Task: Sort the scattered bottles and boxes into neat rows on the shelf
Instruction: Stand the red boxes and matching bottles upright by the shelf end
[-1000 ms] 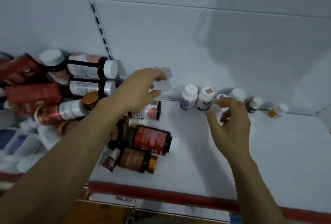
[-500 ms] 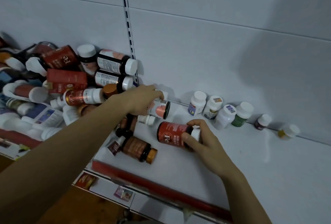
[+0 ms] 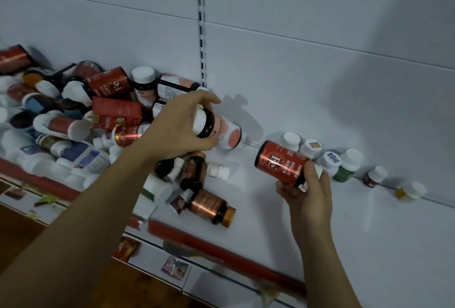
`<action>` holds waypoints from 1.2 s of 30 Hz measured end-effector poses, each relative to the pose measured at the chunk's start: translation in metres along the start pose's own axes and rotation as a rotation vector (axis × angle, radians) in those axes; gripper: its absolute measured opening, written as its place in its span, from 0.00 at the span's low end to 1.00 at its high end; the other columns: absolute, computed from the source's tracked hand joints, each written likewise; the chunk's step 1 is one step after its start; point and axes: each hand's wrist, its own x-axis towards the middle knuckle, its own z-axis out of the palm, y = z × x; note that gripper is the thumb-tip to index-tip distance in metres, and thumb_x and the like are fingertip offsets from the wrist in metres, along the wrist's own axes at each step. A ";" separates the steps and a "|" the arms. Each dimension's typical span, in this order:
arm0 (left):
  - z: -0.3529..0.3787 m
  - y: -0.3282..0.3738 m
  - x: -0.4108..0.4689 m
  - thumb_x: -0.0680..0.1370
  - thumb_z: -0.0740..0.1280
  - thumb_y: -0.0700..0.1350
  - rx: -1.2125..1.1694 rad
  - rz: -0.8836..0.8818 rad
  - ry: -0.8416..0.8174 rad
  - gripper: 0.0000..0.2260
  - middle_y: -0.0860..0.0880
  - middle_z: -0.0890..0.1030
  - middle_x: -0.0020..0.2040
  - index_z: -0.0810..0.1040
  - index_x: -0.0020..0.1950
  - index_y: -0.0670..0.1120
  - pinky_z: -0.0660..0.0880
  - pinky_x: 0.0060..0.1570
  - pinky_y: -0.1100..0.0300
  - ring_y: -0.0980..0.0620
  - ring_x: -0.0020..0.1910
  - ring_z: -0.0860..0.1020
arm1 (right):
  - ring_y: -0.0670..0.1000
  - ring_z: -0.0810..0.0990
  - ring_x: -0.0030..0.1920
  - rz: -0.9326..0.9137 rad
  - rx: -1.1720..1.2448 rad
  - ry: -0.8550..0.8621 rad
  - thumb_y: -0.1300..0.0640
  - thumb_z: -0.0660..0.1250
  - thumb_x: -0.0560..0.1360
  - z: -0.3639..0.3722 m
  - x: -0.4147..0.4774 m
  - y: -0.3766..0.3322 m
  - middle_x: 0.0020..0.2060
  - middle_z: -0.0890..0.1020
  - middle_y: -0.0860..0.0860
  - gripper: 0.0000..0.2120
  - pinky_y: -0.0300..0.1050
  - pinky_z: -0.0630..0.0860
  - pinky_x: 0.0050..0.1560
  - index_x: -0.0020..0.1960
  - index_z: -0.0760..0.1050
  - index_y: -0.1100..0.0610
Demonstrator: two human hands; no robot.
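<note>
My left hand grips a pink-labelled dark bottle by its white cap end, lifted just above the pile. My right hand holds a red "Fe" bottle near its cap, tilted, above the white shelf. A heap of bottles and red boxes lies scattered at the left. Along the back wall stands a row of small white-capped bottles. A copper bottle with an orange cap lies on its side near the shelf's front.
A red price rail runs along the shelf's front edge. A slotted upright strip runs up the white back panel. A small white bottle lies on its side mid-shelf. The right part of the shelf is bare.
My left hand has lifted the pink-labelled bottle out of the pile. My right hand has picked up the red Fe bottle and raised it to the right, toward the row.
</note>
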 end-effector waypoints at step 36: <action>-0.561 -0.350 -0.458 0.79 0.71 0.41 -0.476 -0.513 1.760 0.14 0.47 0.83 0.58 0.78 0.64 0.49 0.80 0.56 0.50 0.45 0.61 0.81 | 0.48 0.85 0.44 0.236 -0.257 -0.978 0.35 0.71 0.70 0.793 -0.286 0.419 0.44 0.86 0.47 0.21 0.46 0.80 0.38 0.55 0.76 0.48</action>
